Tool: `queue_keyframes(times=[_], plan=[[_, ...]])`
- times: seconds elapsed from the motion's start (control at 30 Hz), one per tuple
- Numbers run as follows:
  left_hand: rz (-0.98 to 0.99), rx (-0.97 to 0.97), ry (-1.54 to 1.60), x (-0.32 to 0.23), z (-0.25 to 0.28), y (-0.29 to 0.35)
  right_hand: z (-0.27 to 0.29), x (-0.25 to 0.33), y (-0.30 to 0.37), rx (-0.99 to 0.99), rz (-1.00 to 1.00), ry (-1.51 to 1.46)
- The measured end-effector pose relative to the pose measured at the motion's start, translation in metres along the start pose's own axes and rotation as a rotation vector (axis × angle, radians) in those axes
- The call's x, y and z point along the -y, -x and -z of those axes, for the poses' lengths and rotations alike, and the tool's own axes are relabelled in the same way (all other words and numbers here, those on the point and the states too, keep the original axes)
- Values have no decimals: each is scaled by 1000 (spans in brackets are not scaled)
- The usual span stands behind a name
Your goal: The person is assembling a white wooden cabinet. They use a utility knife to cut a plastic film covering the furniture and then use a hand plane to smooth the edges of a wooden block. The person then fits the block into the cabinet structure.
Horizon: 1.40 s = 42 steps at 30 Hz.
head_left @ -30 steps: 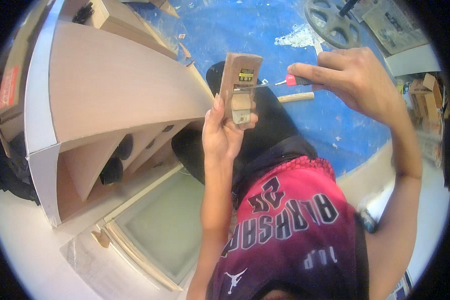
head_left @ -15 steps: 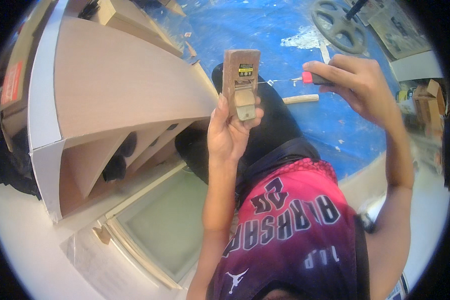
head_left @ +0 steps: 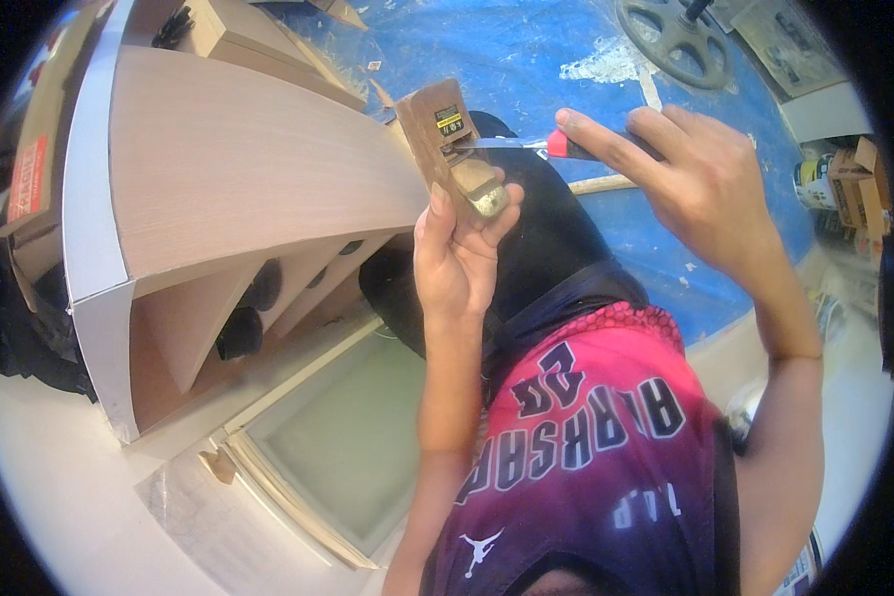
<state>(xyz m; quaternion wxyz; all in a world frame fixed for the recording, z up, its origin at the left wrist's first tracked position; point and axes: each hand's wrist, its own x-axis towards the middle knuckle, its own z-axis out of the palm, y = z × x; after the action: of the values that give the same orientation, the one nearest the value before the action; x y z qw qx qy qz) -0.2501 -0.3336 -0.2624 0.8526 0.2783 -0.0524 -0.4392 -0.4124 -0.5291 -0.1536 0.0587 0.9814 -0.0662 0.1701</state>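
In the head view, the left hand has its thumb and fingers wrapped around the low end of a wooden block, which is long and leans so its top tips to the left, over the person's dark-covered leg. The right hand is farther from the block, off to its right, with its fingers closed on a red and black knife. The knife lies sideways across the block, its thin blade pointing left at the block's slot, but I can't tell if they touch.
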Motion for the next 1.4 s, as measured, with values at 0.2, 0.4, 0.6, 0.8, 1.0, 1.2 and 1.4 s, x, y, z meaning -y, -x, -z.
queue_keyframes(times=[0.2, 0.4, 0.6, 0.8, 1.0, 1.2, 1.4], plan=[[-45, 58, -174, -5, 11, 2, 1, -4, -8, 32, 75, -81], [-19, 39, -97, -6, 13, 6, 1, -12, -10, 10, 152, -150], [-39, 44, -89, -10, 18, 5, 8, -12, -13, 0, 171, -197], [-62, 67, -83, -10, 10, 4, 13, -9, -9, -33, 70, -191], [-124, 54, -249, -7, -1, 3, 14, 6, -8, -77, 59, -15], [-116, 53, -144, -7, 10, 6, 8, -4, -7, 9, 105, -249], [-68, 119, -1, -11, 18, 6, 4, -12, -11, -16, 144, -248]])
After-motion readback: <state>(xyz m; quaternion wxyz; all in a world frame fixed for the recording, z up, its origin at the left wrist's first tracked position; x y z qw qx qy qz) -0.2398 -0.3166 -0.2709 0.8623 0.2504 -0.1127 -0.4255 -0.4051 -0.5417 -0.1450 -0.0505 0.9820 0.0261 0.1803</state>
